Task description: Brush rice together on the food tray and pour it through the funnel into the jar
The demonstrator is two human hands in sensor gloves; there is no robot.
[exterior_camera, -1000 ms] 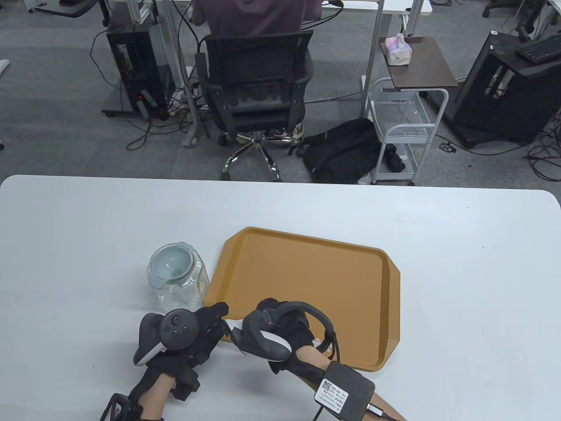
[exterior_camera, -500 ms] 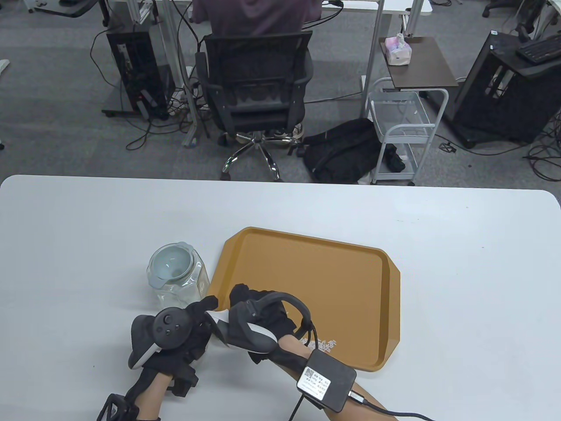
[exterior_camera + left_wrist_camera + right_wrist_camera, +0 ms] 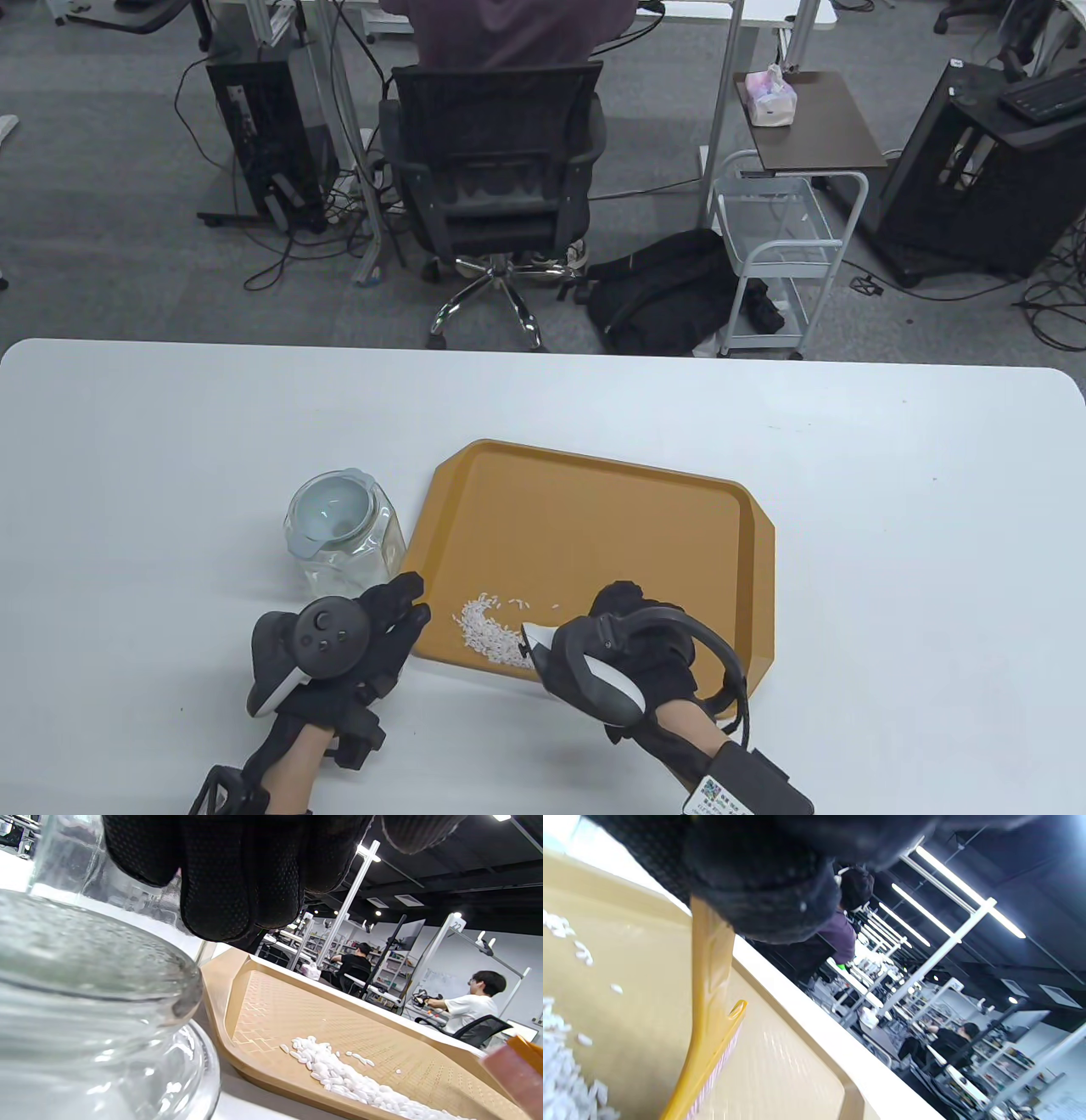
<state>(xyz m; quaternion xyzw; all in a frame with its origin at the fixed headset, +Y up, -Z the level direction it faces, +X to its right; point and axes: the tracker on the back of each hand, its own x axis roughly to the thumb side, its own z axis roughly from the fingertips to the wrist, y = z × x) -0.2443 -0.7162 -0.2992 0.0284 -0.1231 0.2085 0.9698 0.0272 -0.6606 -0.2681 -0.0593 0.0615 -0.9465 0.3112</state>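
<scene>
Rice (image 3: 490, 632) heaped on tray (image 3: 679, 543), right hand (image 3: 632, 654) grip holds brush (image 3: 706, 1035), left hand (image 3: 356, 641) slack beside jar (image 3: 344, 535)

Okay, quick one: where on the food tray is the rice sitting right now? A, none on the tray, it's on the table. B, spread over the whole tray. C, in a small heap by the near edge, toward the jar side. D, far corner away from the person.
C: the rice forms a small heap near the food tray's near edge, between both hands, toward the jar.
</scene>
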